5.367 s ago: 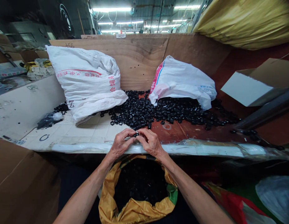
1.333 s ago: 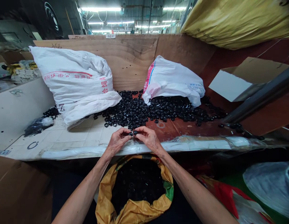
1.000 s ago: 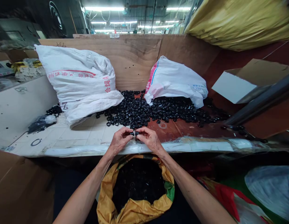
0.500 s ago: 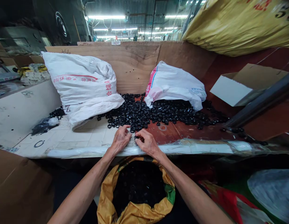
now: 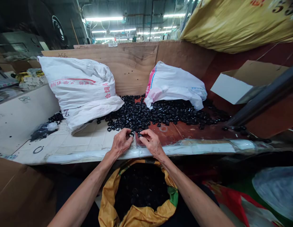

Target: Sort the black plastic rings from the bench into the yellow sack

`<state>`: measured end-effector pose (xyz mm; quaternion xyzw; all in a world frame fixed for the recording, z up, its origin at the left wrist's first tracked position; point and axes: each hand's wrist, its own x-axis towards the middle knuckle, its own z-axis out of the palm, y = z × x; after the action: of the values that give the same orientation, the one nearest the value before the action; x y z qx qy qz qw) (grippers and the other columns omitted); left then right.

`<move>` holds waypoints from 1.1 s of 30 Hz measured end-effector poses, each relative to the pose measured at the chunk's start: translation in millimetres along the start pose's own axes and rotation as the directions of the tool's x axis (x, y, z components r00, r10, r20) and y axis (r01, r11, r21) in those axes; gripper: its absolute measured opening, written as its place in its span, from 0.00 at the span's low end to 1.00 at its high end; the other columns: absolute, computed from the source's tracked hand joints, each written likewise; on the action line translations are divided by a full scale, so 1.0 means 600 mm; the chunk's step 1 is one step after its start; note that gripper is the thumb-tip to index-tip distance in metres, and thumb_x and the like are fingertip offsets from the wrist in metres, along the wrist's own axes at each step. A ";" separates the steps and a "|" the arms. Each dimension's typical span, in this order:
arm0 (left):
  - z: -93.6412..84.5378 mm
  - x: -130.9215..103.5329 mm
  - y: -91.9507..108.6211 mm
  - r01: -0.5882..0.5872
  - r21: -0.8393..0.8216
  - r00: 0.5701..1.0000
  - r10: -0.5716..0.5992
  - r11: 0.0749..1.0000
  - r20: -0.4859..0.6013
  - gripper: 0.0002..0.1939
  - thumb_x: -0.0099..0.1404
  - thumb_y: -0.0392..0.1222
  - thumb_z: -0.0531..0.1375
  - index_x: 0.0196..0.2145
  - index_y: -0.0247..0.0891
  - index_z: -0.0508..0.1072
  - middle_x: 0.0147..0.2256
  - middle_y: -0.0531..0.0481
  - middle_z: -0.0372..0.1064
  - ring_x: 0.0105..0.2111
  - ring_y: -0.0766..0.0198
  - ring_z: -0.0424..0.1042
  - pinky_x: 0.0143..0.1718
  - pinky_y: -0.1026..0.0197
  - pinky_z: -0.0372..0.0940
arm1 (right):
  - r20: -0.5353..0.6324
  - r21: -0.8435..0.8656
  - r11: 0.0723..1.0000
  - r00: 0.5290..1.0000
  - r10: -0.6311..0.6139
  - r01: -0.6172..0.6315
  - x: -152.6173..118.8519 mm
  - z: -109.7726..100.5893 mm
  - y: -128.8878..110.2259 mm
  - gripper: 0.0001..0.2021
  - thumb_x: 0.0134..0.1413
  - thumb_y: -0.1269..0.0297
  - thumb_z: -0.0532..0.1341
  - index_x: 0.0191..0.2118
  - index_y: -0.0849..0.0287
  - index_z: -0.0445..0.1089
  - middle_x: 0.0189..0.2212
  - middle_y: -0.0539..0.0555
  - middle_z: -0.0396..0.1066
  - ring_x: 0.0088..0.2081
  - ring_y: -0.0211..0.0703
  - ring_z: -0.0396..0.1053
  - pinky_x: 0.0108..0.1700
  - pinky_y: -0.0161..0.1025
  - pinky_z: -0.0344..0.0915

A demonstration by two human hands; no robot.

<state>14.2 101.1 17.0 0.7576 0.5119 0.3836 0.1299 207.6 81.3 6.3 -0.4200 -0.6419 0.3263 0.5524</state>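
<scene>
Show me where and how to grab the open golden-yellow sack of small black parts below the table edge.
Take the golden-yellow sack by its crumpled rim, probably at both sides together, coming from above. It opens upward, and its loose material bunches into folds around the small black parts, which should offer plenty to grasp.

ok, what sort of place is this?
Likely a factory workshop: fluorescent tubes overhead, small black ring-shaped parts heaped on the workbench, and printed white sacks beside them.
</scene>
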 end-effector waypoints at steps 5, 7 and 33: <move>-0.003 -0.037 0.020 0.029 -0.324 0.996 -0.001 0.946 0.087 0.14 0.62 0.38 0.63 0.46 0.40 0.69 0.41 0.50 0.75 0.37 0.63 0.77 0.44 0.58 0.72 | 0.098 -0.029 0.994 0.990 -0.099 0.102 -0.008 -0.001 -0.014 0.06 0.59 0.64 0.62 0.41 0.56 0.73 0.39 0.54 0.72 0.39 0.44 0.72 0.43 0.39 0.70; 0.000 -0.045 0.024 0.046 -0.413 0.995 -0.004 0.910 0.101 0.14 0.62 0.40 0.64 0.45 0.39 0.69 0.42 0.49 0.75 0.39 0.63 0.77 0.46 0.58 0.72 | 0.111 -0.064 0.987 0.984 -0.137 0.145 -0.010 -0.002 -0.018 0.05 0.59 0.65 0.61 0.40 0.56 0.73 0.38 0.55 0.72 0.39 0.45 0.71 0.44 0.40 0.69; -0.008 -0.065 0.016 0.152 -0.589 0.987 -0.092 0.793 0.131 0.08 0.60 0.47 0.67 0.36 0.42 0.79 0.39 0.47 0.76 0.42 0.56 0.74 0.48 0.56 0.69 | 0.147 -0.152 0.973 0.978 -0.150 0.172 -0.031 0.014 -0.008 0.09 0.67 0.57 0.53 0.44 0.46 0.70 0.29 0.51 0.75 0.29 0.48 0.75 0.35 0.42 0.73</move>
<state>10.3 61.5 8.5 0.6609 0.4061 0.4792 0.4106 199.2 62.8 0.6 -0.3875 -0.7343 0.2542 0.4960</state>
